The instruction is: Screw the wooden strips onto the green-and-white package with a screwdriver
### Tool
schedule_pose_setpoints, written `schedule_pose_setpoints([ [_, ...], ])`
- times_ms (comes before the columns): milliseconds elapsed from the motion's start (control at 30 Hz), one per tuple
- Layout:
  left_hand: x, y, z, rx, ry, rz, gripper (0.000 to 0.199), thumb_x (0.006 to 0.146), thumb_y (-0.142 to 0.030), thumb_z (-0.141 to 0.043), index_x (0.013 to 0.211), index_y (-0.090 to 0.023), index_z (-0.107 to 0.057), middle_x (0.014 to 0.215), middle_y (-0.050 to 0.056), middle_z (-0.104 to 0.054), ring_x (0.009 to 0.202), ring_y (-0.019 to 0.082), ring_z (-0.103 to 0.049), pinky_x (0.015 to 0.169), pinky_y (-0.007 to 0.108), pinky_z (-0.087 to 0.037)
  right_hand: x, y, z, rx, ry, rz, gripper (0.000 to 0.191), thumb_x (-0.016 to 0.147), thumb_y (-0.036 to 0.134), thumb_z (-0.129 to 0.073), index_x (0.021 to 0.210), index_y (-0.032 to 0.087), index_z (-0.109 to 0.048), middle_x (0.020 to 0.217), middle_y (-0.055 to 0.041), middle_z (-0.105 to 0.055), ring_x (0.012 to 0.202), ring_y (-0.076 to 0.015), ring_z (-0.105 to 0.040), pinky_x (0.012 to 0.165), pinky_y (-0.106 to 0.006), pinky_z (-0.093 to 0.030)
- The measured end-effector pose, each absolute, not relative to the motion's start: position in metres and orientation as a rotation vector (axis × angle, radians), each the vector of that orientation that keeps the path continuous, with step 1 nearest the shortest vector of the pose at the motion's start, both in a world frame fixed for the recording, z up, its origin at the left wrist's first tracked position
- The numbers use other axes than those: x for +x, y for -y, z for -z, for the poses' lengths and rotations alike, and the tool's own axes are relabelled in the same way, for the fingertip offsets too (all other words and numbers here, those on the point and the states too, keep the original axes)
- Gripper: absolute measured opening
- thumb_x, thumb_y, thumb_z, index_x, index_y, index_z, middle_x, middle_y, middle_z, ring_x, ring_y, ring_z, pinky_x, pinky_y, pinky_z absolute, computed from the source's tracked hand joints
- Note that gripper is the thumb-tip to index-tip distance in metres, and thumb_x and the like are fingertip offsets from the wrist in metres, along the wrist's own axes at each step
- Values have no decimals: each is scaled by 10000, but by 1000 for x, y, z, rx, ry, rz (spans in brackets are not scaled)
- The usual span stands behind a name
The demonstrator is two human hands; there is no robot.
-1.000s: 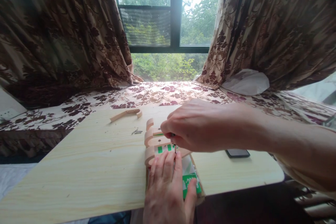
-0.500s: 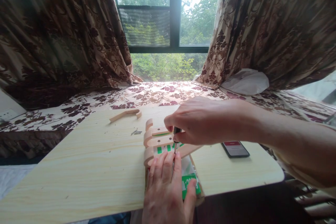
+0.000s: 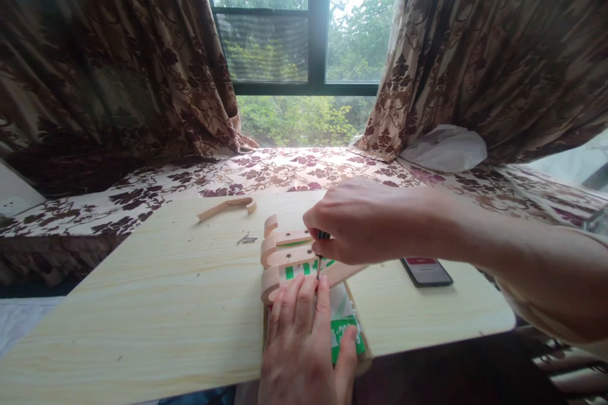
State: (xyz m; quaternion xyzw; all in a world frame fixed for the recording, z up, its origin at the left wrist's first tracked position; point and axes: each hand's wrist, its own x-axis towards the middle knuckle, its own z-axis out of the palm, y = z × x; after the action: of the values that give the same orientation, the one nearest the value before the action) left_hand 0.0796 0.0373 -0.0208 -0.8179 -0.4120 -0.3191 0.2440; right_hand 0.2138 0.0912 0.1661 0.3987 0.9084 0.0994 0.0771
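Your right hand [image 3: 349,221] is closed around the dark handle of a screwdriver [image 3: 323,235], which stands nearly upright. Its shaft goes down to the nearest wooden hook [image 3: 270,283], between two fingertips of your left hand; the exact contact of the tip is hidden. Your left hand [image 3: 304,335] lies flat, with the fingers over this hook and the thumb spread apart on the green and white pack [image 3: 342,323] below. The other hooks [image 3: 291,257] lie side by side just beyond. On the table [image 3: 166,297], a loose hook [image 3: 228,205] lies farther to the left, with small screws [image 3: 246,239] near it. The phone [image 3: 427,271] rests under your right forearm's side.
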Motion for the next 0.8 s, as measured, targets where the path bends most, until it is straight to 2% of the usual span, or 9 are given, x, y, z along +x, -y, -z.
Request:
schedule_pose_setpoints([
  [133,81,-37,22,-2216,1162,911,517,776,-333,-567,1203,-47,-505,1236,174,-524,1179,311,-437,937,458,-400,212,-86,-173,1084,-2786,-202,177,793,206,-499,834,160,-665,626,-20,-575,488,-103,-319,462,-260,-230],
  [267,77,-37,21,-2282,1150,837,532,801,-385,-555,1226,-71,-498,1245,152,-523,1194,294,-435,953,441,-415,211,-86,-170,1026,-2815,-165,199,817,140,-454,761,147,-645,634,-22,-571,488,-95,-313,467,-259,-230],
  [500,76,-37,22,-2270,1148,814,558,799,-379,-560,1255,-68,-475,1261,146,-510,1196,288,-431,953,429,-404,215,-89,-162,1230,-2777,-239,266,862,225,-411,739,152,-635,586,-27,-552,465,-99,-210,456,-275,-191],
  [700,80,-35,19,-2235,1162,907,532,756,-320,-603,1200,-42,-510,1221,171,-518,1169,313,-434,932,457,-406,214,-84,-170,1082,-2832,-137,157,802,181,-502,846,148,-650,659,-24,-570,509,-97,-300,477,-256,-218],
  [800,78,-36,19,-2251,1148,886,527,771,-339,-591,1202,-45,-511,1226,172,-518,1170,314,-441,932,463,-416,212,-83,-168,1048,-2819,-125,172,817,135,-471,814,143,-643,645,-21,-558,500,-94,-296,477,-259,-216],
])
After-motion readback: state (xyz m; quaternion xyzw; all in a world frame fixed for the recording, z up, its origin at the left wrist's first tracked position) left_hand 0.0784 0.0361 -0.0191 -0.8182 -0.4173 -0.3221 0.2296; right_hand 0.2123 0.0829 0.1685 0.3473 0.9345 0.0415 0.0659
